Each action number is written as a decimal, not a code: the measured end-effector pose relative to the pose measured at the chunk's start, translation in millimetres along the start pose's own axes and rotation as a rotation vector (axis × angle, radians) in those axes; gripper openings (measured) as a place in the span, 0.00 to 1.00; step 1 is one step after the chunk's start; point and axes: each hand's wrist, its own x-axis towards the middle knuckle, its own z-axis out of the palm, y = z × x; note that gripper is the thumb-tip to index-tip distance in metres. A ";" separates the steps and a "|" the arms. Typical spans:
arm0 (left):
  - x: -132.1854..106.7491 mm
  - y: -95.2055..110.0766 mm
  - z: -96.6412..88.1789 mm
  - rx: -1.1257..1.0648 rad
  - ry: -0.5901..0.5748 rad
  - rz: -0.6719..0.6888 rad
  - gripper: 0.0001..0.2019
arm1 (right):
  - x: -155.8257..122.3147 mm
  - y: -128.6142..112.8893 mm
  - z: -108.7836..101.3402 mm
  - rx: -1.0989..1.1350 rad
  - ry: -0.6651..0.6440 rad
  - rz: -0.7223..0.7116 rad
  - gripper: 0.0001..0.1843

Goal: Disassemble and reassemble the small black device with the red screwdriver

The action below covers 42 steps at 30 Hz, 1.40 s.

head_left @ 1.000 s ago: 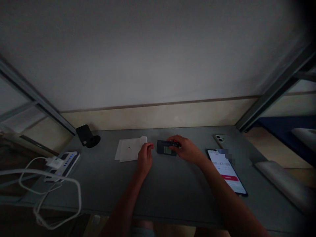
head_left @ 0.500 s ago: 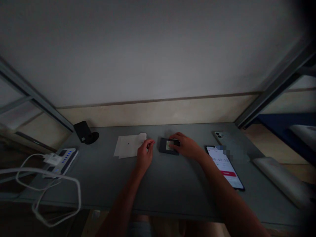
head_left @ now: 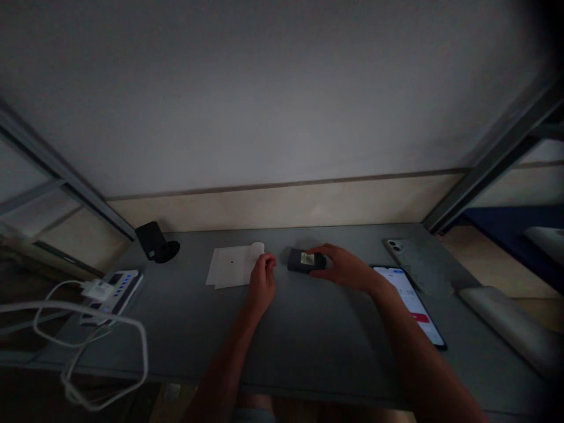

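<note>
A small dark box with a pale label [head_left: 305,260] rests on the grey table [head_left: 308,329], near the middle back. My right hand [head_left: 343,267] grips its right end with fingers curled round it. My left hand [head_left: 262,281] sits just left of the box, not touching it, fingers pinched together at the tip; whether they hold anything is too dark to tell. A white sheet of paper [head_left: 231,265] with a curled right edge lies left of that hand.
A lit phone [head_left: 416,302] lies screen up under my right forearm, a second phone [head_left: 408,252] face down behind it. A black stand [head_left: 155,242] is at the back left. A power strip [head_left: 115,288] with white cables [head_left: 88,341] lies at the left edge. A pale bar [head_left: 506,323] lies on the right.
The dark box has been turned so its label faces up and shifted slightly right in my right hand. My left hand stayed beside the paper.
</note>
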 end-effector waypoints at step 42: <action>-1.5 24.1 -3.9 -0.323 -0.026 -0.213 0.08 | -1.5 -41.6 7.8 0.046 0.715 -0.260 0.13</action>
